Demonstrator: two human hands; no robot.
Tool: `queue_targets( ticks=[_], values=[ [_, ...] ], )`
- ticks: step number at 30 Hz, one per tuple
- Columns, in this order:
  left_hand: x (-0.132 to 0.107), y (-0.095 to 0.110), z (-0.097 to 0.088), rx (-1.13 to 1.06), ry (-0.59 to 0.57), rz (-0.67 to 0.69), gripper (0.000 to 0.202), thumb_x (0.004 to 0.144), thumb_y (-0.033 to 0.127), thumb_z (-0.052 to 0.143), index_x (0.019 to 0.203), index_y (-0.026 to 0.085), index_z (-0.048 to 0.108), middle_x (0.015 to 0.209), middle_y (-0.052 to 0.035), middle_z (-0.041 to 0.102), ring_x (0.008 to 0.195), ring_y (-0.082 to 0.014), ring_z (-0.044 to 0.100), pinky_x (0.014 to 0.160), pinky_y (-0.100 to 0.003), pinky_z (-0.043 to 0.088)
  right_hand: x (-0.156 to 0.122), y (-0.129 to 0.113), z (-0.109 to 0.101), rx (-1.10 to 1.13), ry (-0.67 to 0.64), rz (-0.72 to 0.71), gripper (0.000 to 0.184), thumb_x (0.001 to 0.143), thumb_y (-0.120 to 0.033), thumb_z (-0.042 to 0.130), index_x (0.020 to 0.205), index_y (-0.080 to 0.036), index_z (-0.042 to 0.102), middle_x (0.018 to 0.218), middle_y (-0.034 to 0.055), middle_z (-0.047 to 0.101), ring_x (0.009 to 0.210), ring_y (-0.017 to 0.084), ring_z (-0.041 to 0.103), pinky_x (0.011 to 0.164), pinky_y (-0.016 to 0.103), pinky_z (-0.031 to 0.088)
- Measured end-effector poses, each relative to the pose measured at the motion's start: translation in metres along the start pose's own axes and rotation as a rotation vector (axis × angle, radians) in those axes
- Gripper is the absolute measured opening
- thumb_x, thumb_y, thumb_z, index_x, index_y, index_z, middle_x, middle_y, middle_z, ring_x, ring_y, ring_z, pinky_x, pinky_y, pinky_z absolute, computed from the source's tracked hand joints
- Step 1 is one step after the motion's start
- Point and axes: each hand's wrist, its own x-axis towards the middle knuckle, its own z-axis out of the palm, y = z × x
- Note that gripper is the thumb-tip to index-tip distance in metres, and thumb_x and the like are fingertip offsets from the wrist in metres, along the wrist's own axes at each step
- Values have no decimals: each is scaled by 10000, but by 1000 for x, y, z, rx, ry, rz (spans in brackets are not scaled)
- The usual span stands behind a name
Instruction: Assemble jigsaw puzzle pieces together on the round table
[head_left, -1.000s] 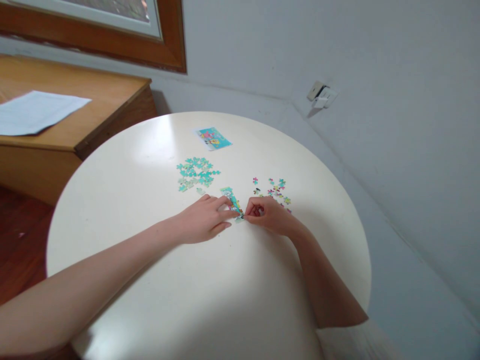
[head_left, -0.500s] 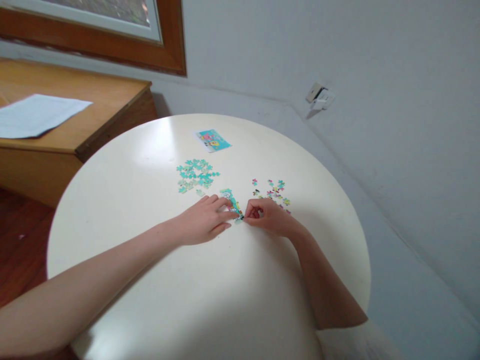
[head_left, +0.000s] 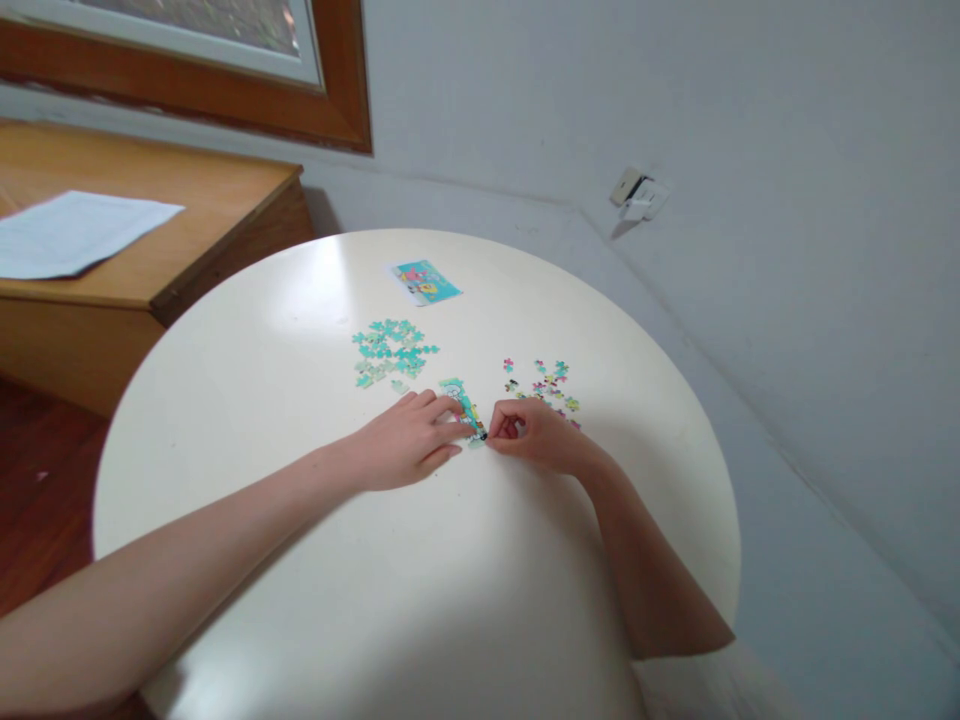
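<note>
A narrow strip of joined jigsaw pieces [head_left: 453, 388] lies on the white round table [head_left: 315, 590], partly covered by fingers. My left hand [head_left: 409, 442] rests across it from the left, fingers spread and fingertips on the strip. At the strip's near right end, my right hand [head_left: 534, 432] has thumb and forefinger pinched on a small dark puzzle piece [head_left: 484, 436], which touches or nearly touches the strip. Loose multicoloured pieces [head_left: 551, 378] lie just beyond my right hand, some of them hidden by it.
A pile of turquoise and pale green puzzle pieces [head_left: 394, 350] lies beyond my left hand. Farther back is a picture card [head_left: 427, 282] with cartoon figures. A wooden cabinet [head_left: 225, 200] bearing white paper [head_left: 82, 232] stands at the left; a wall socket [head_left: 639, 192] is at the right.
Almost nothing differs. Both hands keep their places at the strip, with only a very slight shift of the right fingertips and of the view.
</note>
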Motion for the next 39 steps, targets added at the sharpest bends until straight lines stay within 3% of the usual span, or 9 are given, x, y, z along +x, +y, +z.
queue_targets(
  ticks=[39],
  values=[
    [0, -4, 4, -20, 92, 8, 308, 919, 244, 347, 1098, 199, 594, 1219, -69, 597, 995, -214, 517, 855, -377, 396, -1, -2, -2, 6, 15, -4, 65, 649, -127, 522, 603, -172, 531, 541, -48, 512, 533, 80, 448, 532, 210, 335]
  ],
)
